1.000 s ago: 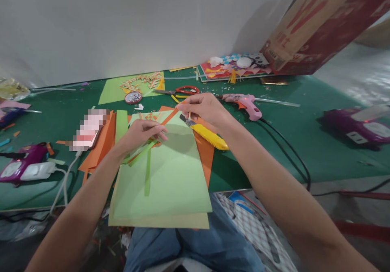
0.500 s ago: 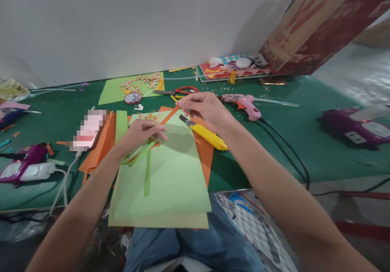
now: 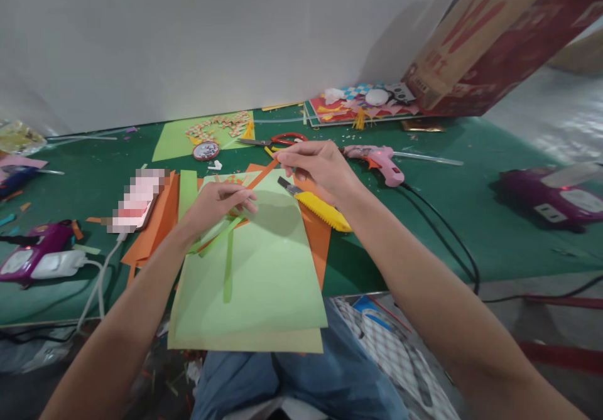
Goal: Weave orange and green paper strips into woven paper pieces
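Note:
An orange paper strip runs slantwise between my two hands. My right hand pinches its upper end between thumb and fingertips. My left hand is closed at the lower end, over woven green and orange strips that it partly hides. From that weave a light green strip hangs down over the pale green paper sheets. Just below my right hand lies a yellow utility knife, its dark blade pointing up and left. Orange paper shows under the knife and sheets.
Red-handled scissors and a pink glue gun with a black cord lie behind my hands. A phone with a white cable is on the left. Purple power sockets stand at the right. A cardboard box leans at the back right.
Almost nothing differs. My right hand has shifted very slightly to the right, still pinching the orange strip, and my left hand stays nearly in place.

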A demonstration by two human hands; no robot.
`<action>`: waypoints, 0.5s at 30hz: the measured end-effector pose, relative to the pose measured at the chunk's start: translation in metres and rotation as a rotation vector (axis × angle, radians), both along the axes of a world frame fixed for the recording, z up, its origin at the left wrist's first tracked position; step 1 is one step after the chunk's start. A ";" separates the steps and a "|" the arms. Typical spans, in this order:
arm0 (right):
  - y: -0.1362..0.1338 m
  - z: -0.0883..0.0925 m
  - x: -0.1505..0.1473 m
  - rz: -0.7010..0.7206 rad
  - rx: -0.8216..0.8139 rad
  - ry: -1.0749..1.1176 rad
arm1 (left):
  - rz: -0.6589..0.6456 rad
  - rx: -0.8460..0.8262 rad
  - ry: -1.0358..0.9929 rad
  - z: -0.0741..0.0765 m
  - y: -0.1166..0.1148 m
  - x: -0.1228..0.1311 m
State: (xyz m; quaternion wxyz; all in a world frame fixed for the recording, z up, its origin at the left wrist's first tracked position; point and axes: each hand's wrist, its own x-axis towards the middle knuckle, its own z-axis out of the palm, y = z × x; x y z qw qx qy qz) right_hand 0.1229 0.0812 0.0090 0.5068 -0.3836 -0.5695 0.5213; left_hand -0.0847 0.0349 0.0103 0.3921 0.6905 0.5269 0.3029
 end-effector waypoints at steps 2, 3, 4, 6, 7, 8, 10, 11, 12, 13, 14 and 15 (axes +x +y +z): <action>0.000 -0.001 0.000 0.006 0.002 0.009 | 0.001 0.005 0.007 0.000 0.000 0.000; 0.000 -0.001 -0.001 0.012 -0.002 0.017 | 0.002 0.007 0.010 -0.001 0.001 0.000; 0.000 -0.001 -0.001 0.019 -0.006 0.026 | 0.004 0.010 0.011 -0.001 0.001 0.000; 0.000 0.000 -0.001 0.028 -0.019 0.042 | 0.009 0.015 0.010 -0.001 0.001 -0.001; 0.000 0.000 0.000 0.028 -0.024 0.043 | 0.012 0.018 0.009 -0.001 0.001 -0.001; 0.000 0.000 0.000 0.028 -0.027 0.039 | 0.013 0.020 0.009 -0.001 0.001 -0.001; -0.001 0.001 -0.001 0.034 -0.037 0.020 | 0.010 0.017 0.016 0.000 0.000 0.000; -0.001 0.001 -0.001 0.045 -0.044 0.007 | 0.011 0.012 0.020 0.001 -0.001 0.000; -0.002 0.001 -0.002 0.061 -0.055 -0.006 | 0.014 0.007 0.019 0.001 -0.001 0.000; -0.003 0.002 -0.003 0.084 -0.068 -0.016 | 0.019 0.001 0.012 0.001 -0.001 0.000; -0.004 0.002 -0.004 0.109 -0.082 -0.022 | 0.022 -0.006 -0.001 0.001 -0.001 -0.001; -0.005 0.002 -0.006 0.133 -0.091 -0.027 | 0.019 -0.016 -0.020 0.001 -0.001 -0.001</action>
